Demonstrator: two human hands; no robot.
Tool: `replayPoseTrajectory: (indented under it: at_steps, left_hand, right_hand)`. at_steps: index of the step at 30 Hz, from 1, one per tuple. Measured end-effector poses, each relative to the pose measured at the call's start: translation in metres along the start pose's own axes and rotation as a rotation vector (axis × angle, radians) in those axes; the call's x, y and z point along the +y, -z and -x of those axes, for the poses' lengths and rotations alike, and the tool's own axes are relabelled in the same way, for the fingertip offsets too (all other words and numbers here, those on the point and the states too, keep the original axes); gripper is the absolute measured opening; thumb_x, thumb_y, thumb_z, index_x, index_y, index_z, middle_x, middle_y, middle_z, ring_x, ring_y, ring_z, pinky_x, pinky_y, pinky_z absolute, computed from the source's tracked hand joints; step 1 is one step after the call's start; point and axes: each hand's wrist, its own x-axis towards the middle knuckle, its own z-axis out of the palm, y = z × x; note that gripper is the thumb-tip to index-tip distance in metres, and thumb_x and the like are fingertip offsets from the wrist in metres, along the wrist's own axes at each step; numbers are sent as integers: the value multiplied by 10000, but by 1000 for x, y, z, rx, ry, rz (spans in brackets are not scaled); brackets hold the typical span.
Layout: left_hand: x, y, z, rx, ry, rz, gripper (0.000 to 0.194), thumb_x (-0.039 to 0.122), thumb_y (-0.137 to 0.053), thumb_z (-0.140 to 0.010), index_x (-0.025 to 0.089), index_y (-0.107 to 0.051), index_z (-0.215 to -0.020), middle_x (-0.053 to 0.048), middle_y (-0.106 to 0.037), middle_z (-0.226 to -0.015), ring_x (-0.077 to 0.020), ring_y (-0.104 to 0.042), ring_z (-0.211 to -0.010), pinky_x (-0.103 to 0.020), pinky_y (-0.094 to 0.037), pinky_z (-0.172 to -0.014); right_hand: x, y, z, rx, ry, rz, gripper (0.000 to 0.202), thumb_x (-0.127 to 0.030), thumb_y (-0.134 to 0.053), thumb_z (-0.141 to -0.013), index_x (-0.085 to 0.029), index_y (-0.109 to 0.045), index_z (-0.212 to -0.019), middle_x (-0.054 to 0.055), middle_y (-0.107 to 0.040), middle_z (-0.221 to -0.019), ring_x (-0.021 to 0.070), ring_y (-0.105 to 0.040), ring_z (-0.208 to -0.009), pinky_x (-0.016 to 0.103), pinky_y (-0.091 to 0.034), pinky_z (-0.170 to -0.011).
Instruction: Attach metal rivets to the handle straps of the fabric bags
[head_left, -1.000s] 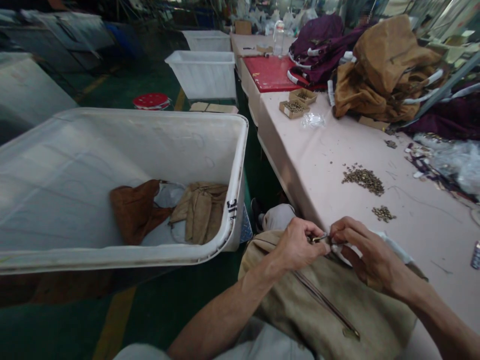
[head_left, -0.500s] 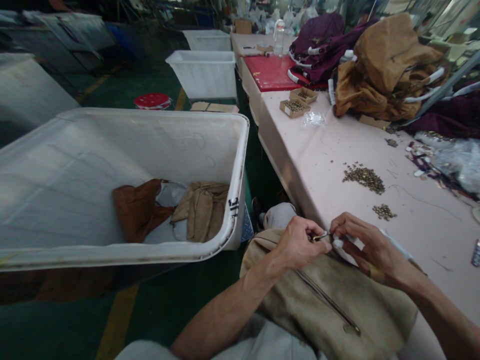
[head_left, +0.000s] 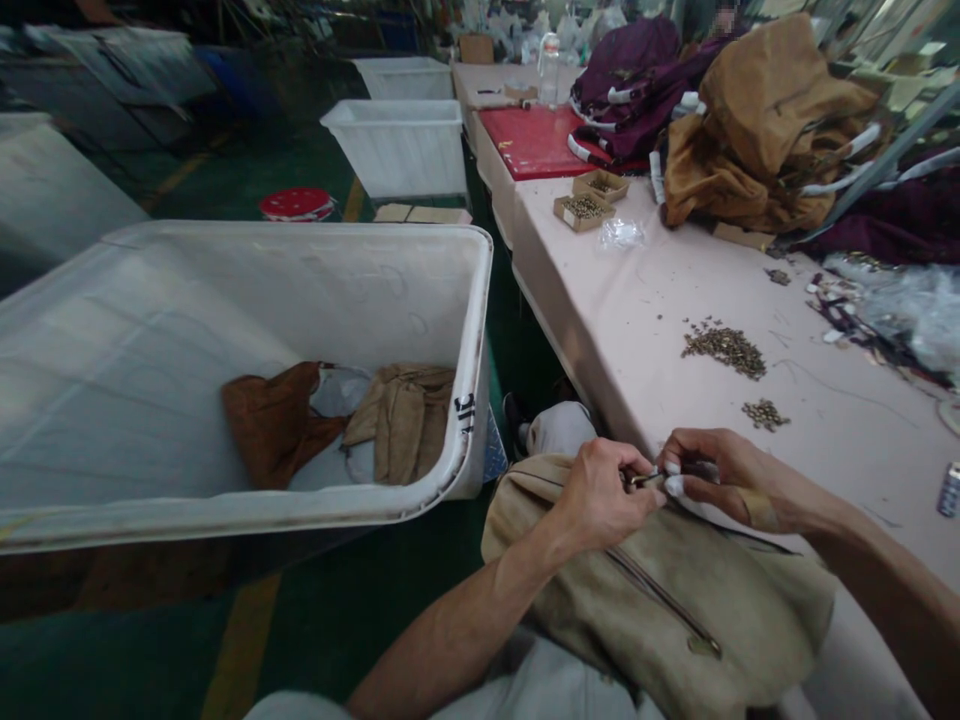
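A khaki-beige bag (head_left: 720,590) with a zip lies across my lap, against the table edge. At its upper edge my left hand (head_left: 611,492) is closed in a pinch around a small brass-coloured metal fitting (head_left: 637,482). A thin dark strap end runs from that fitting to the fingertips of my right hand (head_left: 716,475). The right thumb and forefinger, with white coverings on their tips, pinch the strap end. What exactly lies between the fingertips is too small to see. A tan band is wrapped near the base of the right thumb.
Brass-coloured studs lie in a large pile (head_left: 726,350) and a small pile (head_left: 765,414) on the pale table (head_left: 600,290). Small cardboard boxes (head_left: 583,212) hold more. Brown bags (head_left: 772,130) stand behind. On my left, a big white bin (head_left: 480,330) holds brown and beige bags.
My right fingers have shifted and drawn into a tighter pinch at the strap end. My left hand keeps its hold; the view has moved slightly.
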Motion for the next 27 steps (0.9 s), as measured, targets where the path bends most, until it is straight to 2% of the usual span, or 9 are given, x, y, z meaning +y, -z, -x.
replayPoseTrajectory:
  at_steps: [6,12,18,21,23,27]
  left_hand:
    - [-1,1,-2,-6,34,-5,262,310,-767,-728,125,-793,-913,-39,-725,-764,-153,-602,-678,-250,-404,-588]
    - [-1,3,-4,10,42,-12,288,312,-788,-715,130,-798,-939,-39,-736,-793,-160,-622,-705,-250,-419,-602]
    - [-6,1,-6,22,45,27,256,285,-786,-713,127,-787,-914,-31,-725,-790,-154,-619,-724,-245,-411,-603]
    - [-7,4,-8,9,-5,45,266,320,-768,-762,133,-778,-952,-19,-714,-796,-138,-601,-715,-239,-413,-605]
    - [-6,9,-8,14,-43,52,273,342,-746,-805,138,-766,-986,-19,-720,-832,-136,-609,-736,-237,-440,-637]
    - [-12,17,-4,19,-89,6,347,409,-738,-841,159,-737,-1082,-40,-735,-948,-174,-660,-837,-271,-512,-753]
  right_hand:
    - [-1,2,-7,-59,17,-109,148,-175,-614,-873,-180,-587,-1019,9,-616,-861,151,-506,-730,272,-412,-646]
    - [-3,-2,-11,-22,10,-159,169,-170,-632,-844,-169,-599,-1009,16,-634,-840,149,-513,-714,266,-415,-627]
    - [1,-6,-14,-7,2,-267,161,-220,-659,-870,-163,-586,-1001,21,-631,-846,148,-529,-723,265,-423,-614]
    - [1,-4,-12,-1,50,-276,212,-308,-636,-934,-161,-581,-1076,61,-672,-931,182,-596,-805,295,-479,-685]
    - [2,1,-6,84,87,-185,262,-367,-600,-966,-173,-580,-1142,102,-692,-1056,229,-645,-926,324,-510,-751]
    - [21,9,22,479,9,264,356,-422,-568,-967,-200,-570,-1246,154,-668,-1223,300,-669,-1024,363,-526,-731]
